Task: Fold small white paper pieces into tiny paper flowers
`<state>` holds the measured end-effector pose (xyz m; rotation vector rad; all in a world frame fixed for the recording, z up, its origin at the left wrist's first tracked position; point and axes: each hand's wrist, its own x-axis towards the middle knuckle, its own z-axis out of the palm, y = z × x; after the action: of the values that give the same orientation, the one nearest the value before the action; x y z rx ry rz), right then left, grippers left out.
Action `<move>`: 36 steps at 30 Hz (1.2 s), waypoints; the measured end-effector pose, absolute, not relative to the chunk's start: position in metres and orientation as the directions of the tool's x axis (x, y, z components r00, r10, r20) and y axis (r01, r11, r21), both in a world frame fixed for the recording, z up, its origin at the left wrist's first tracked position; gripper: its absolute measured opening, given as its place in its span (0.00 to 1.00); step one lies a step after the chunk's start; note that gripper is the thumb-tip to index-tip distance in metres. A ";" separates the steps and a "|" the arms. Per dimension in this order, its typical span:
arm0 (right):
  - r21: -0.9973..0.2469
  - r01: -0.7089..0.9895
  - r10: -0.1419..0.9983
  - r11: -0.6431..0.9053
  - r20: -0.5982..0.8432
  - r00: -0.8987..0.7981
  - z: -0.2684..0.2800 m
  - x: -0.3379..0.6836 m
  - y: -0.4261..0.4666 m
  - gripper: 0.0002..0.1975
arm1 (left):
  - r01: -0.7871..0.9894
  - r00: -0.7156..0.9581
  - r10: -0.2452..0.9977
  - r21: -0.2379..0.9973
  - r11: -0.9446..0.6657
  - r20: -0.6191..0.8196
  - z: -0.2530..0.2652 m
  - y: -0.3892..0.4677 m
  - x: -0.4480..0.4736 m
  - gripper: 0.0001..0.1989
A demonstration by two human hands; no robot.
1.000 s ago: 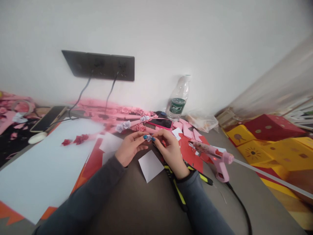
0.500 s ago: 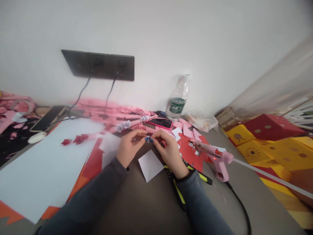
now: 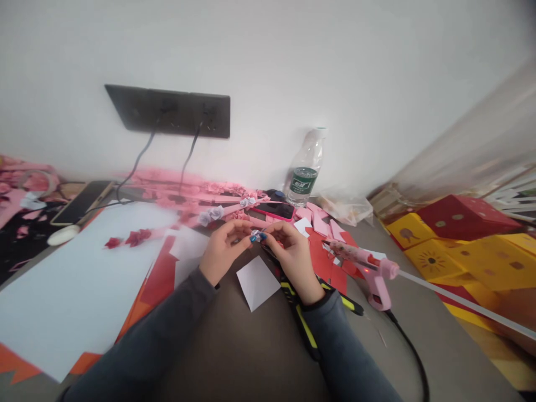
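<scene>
Between the fingertips of both hands sits a small white paper flower (image 3: 257, 234), partly covered by the blue-nailed thumbs. My left hand (image 3: 225, 250) pinches it from the left, fingers curled. From the other side my right hand (image 3: 290, 254) closes on it with thumb and forefinger. Just below the hands a square of white paper (image 3: 258, 283) lies on the grey table (image 3: 247, 352). Under my right wrist are black and yellow tool handles (image 3: 307, 329), their working end hidden.
A pink glue gun (image 3: 368, 268) with its cord stands at the right, by red paper pieces (image 3: 320, 254). Behind are a water bottle (image 3: 305, 173), a phone (image 3: 276, 210) and pink paper-flower stems (image 3: 228, 211). White sheets (image 3: 84, 279) cover the left; yellow boxes (image 3: 460, 251) stand far right.
The fingertips have shifted slightly to the right and turned the paper flower, so more of its white folds show. Both hands keep their pinch on it; the surrounding things are unmoved.
</scene>
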<state>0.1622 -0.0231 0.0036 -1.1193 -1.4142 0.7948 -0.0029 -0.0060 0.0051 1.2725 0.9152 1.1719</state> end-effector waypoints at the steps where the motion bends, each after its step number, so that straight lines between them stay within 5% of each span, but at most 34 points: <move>1: -0.925 0.197 0.939 0.324 0.340 0.053 0.004 0.162 -0.023 0.05 | -0.157 0.214 0.974 0.987 -0.046 0.079 0.005 -0.006 -0.002 0.13; 10: -0.891 0.263 0.926 0.369 0.378 -0.020 0.007 0.163 -0.023 0.07 | -0.121 0.214 0.974 0.991 -0.055 0.080 0.003 -0.005 -0.004 0.08; 23: -0.976 0.013 0.963 0.219 0.214 -0.164 0.011 0.168 -0.023 0.13 | -0.023 0.197 0.965 0.985 -0.170 0.171 0.010 -0.008 -0.003 0.06; 36: -0.986 -0.014 0.983 0.168 0.168 -0.073 0.007 0.167 -0.021 0.14 | -0.088 0.187 0.978 0.993 -0.082 0.097 0.009 -0.007 -0.003 0.08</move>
<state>0.1666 -0.0211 0.0071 -1.0415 -1.3324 1.1400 -0.0030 -0.0073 0.0093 1.2995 0.9651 1.1666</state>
